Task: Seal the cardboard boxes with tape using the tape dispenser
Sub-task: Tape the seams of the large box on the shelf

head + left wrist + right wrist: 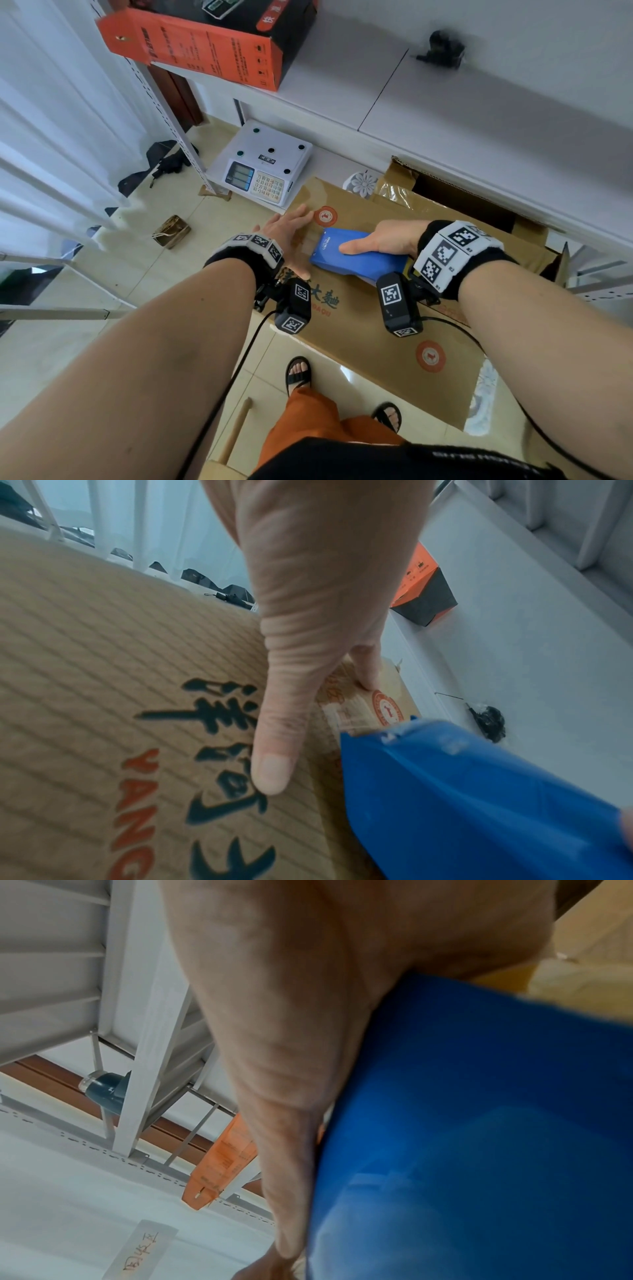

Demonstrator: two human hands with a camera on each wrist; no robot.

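Observation:
A large brown cardboard box (383,329) with red round marks and dark printed characters lies on the floor below me. On its top sits a blue tape dispenser (356,257), gripped by my right hand (373,240) with the thumb laid along its side. The dispenser (472,799) fills the lower right of the left wrist view and most of the right wrist view (479,1137). My left hand (291,226) lies flat on the box top just left of the dispenser, fingers straight, thumb (274,764) on the print. A shiny strip of tape (352,712) runs ahead of the dispenser.
A white weighing scale (260,164) stands on the floor beyond the box. An orange and black carton (212,41) sits on a white shelf above. Another opened cardboard box (462,198) is at the right. My sandalled feet (298,373) are near the box's front edge.

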